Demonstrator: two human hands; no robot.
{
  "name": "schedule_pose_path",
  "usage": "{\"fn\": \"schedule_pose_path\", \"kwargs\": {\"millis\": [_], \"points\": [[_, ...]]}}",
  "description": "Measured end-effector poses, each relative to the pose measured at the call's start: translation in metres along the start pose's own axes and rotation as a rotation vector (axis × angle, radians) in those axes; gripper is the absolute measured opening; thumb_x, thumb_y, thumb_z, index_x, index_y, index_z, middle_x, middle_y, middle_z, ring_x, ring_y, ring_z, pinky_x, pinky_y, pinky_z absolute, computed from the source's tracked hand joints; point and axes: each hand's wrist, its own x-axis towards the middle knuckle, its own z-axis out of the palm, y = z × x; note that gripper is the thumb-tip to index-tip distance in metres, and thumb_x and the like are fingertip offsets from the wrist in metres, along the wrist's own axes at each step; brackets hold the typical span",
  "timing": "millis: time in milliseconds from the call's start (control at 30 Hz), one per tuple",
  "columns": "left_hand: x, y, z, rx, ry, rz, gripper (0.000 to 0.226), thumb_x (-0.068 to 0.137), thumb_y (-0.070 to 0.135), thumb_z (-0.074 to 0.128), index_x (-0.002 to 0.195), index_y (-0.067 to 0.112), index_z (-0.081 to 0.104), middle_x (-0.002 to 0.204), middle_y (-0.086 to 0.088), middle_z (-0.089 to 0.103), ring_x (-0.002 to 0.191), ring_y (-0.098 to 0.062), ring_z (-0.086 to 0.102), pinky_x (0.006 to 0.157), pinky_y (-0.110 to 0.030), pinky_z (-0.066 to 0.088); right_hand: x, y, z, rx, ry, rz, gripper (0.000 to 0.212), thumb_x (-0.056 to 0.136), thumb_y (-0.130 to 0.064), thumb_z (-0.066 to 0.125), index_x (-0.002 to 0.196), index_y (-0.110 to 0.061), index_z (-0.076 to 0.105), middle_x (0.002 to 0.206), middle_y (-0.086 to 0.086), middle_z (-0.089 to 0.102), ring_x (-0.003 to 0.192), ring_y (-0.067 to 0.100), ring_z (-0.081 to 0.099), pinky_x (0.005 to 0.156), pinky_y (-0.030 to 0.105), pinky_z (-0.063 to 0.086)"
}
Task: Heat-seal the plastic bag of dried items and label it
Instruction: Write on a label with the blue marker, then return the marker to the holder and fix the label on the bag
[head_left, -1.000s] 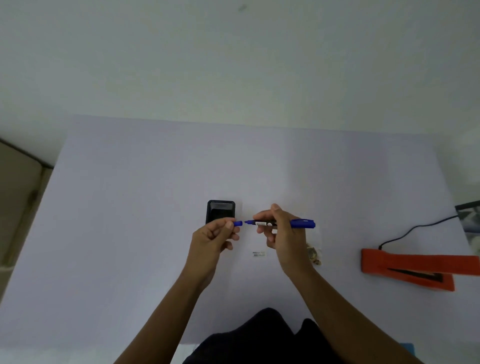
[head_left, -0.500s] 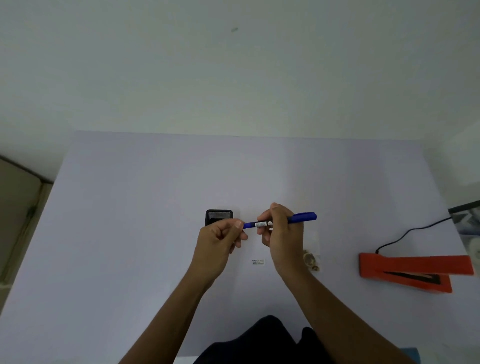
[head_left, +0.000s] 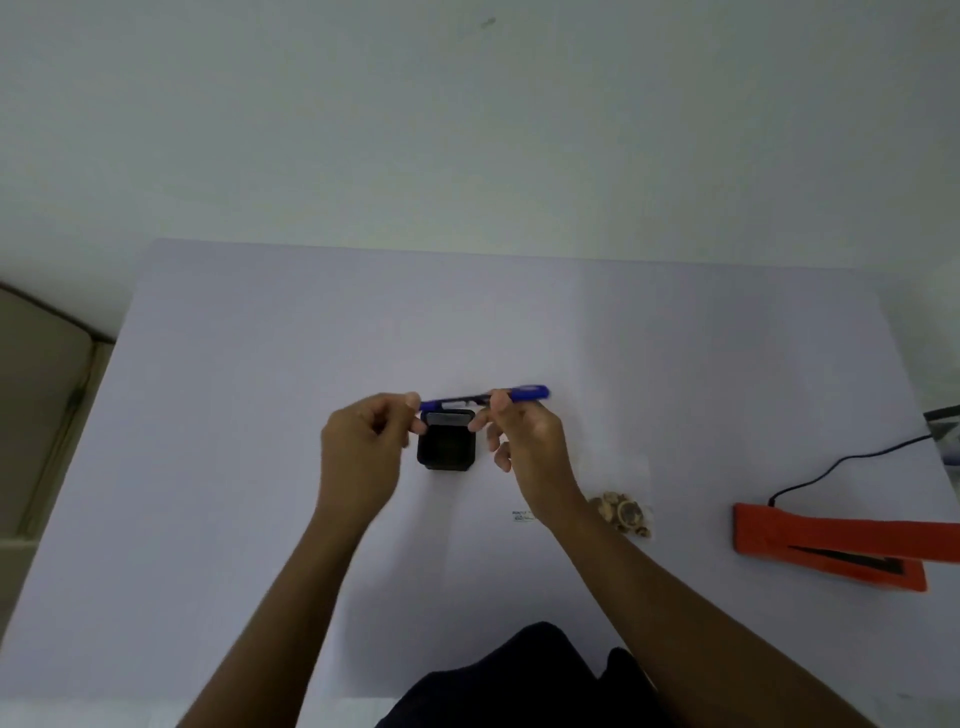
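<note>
I am watching both hands holding a blue marker level above the black holder on the pale table. The right hand is pinching its barrel; the left hand is curled with its fingertips closing on the marker's left end. The plastic bag of dried items is lying just right of the right wrist, near a small white label. The orange heat sealer is sitting well apart at the right, its cord trailing away.
</note>
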Motion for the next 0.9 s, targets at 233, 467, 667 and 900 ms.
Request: {"fn": "schedule_pose_path", "kwargs": {"millis": [233, 467, 667, 900], "points": [[0.044, -0.05, -0.024, 0.523, 0.017, 0.095, 0.028, 0.097, 0.024, 0.06, 0.077, 0.007, 0.07, 0.064, 0.0, 0.065, 0.052, -0.013, 0.054, 0.051, -0.023, 0.042, 0.019, 0.081, -0.013, -0.41, 0.169, 0.17, 0.017, 0.099, -0.032, 0.058, 0.103, -0.017, 0.064, 0.091, -0.002, 0.066, 0.082, 0.015, 0.061, 0.068, 0.018, 0.046], [0.051, -0.094, 0.028, 0.628, -0.118, 0.023, 0.025, 0.096, 0.03, 0.06, 0.084, 0.01, 0.07, 0.077, -0.004, 0.063, 0.066, -0.021, 0.057, 0.058, -0.03, 0.041, 0.017, 0.115, -0.003, -0.437, 0.166, 0.212, 0.019, 0.097, -0.026, 0.06, 0.112, -0.015, 0.066, 0.096, 0.001, 0.068, 0.085, 0.012, 0.063, 0.072, 0.02, 0.048], [0.041, -0.093, 0.072, 0.199, -0.027, -0.211, 0.024, 0.101, 0.034, 0.051, 0.095, 0.011, 0.05, 0.084, 0.003, 0.058, 0.075, -0.012, 0.057, 0.055, -0.014, 0.039, 0.028, 0.134, 0.003, -0.429, 0.183, 0.181, 0.016, 0.098, -0.023, 0.058, 0.111, -0.015, 0.066, 0.099, 0.003, 0.07, 0.089, 0.019, 0.068, 0.082, 0.044, 0.06], [0.051, -0.085, 0.099, 0.01, -0.071, -0.216, 0.036, 0.105, 0.04, 0.035, 0.127, 0.017, 0.05, 0.108, 0.006, 0.06, 0.089, -0.001, 0.057, 0.064, 0.001, 0.041, 0.062, 0.13, 0.009, -0.382, 0.245, 0.137, 0.013, 0.1, -0.027, 0.056, 0.107, -0.02, 0.065, 0.099, 0.001, 0.071, 0.091, 0.02, 0.07, 0.081, 0.049, 0.06]]}}
